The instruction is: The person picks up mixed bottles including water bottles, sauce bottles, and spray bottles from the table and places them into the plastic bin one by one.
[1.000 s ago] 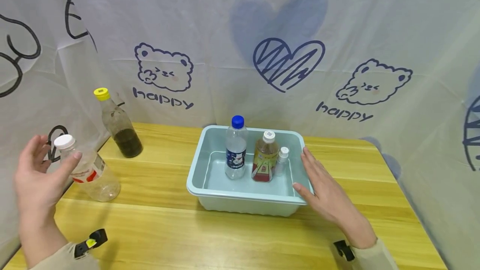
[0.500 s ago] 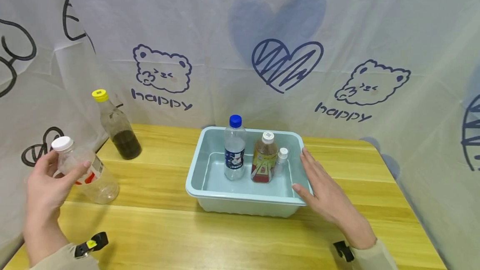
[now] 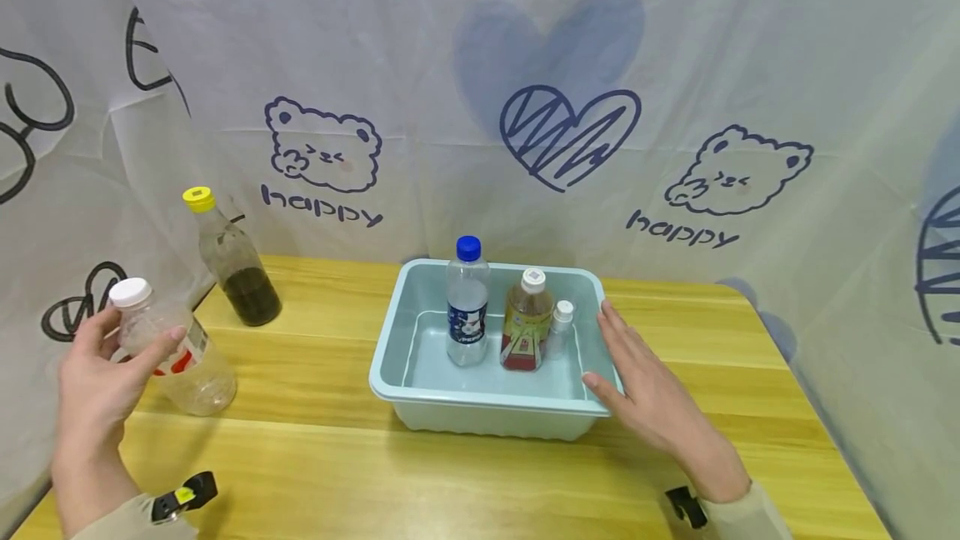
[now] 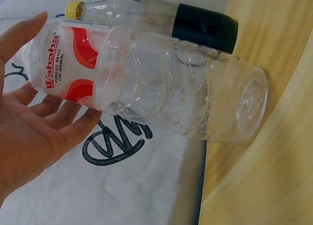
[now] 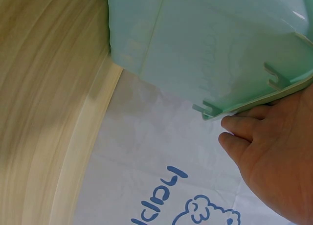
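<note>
At the left, my left hand [image 3: 102,382] holds a clear plastic water bottle [image 4: 156,83] with a white cap and a red-and-white label. Its thumb lies on one side and the fingers curl against the other; the bottle's base is on the table. My right hand [image 3: 652,390] rests with straight fingers along the right rim of a pale blue plastic basin [image 3: 487,398]. Inside the basin stand a blue-capped clear bottle [image 3: 467,323], a tea-coloured drink bottle [image 3: 525,327] with a white cap, and a small clear white-capped bottle [image 3: 558,333].
Behind the held bottle stands a yellow-capped glass bottle [image 3: 251,290], part filled with dark liquid. The wooden table [image 3: 337,473] meets a printed white curtain [image 3: 420,107] at the back and sides.
My left hand has moved right, from beside the water bottle to around its upper part. The bottle's cap has shifted slightly right. My right hand stays at the basin rim.
</note>
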`<state>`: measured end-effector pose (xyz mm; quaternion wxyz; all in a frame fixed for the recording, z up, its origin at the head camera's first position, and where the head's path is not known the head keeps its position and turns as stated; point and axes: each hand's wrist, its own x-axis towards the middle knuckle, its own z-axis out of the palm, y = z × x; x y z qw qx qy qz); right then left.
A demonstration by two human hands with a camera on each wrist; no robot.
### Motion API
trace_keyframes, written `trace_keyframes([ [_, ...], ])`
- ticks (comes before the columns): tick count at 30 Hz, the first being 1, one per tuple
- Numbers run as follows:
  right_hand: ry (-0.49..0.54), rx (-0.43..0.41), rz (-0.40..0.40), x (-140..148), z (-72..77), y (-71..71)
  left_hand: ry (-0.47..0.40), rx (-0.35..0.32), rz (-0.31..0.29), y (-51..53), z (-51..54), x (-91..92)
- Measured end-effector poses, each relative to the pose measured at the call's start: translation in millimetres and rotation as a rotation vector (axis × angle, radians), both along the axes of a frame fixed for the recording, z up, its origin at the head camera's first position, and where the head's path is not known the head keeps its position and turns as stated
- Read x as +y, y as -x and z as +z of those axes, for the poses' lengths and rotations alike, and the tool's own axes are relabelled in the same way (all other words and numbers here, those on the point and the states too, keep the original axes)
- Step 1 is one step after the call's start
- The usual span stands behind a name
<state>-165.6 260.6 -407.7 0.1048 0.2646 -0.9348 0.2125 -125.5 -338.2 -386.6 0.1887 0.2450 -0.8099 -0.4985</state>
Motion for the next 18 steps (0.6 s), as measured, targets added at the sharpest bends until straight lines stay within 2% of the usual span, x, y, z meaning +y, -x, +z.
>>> trace_keyframes([
  [10, 0.004, -0.004, 0.000, 0.0, 0.0, -0.6, 0.013, -0.012, -0.004, 1.3, 4.2, 5.2],
  [18, 0.002, -0.008, -0.001, 0.6, -0.1, -0.1, 0.008, 0.047, -0.024, 3.0, 9.3, 13.0],
])
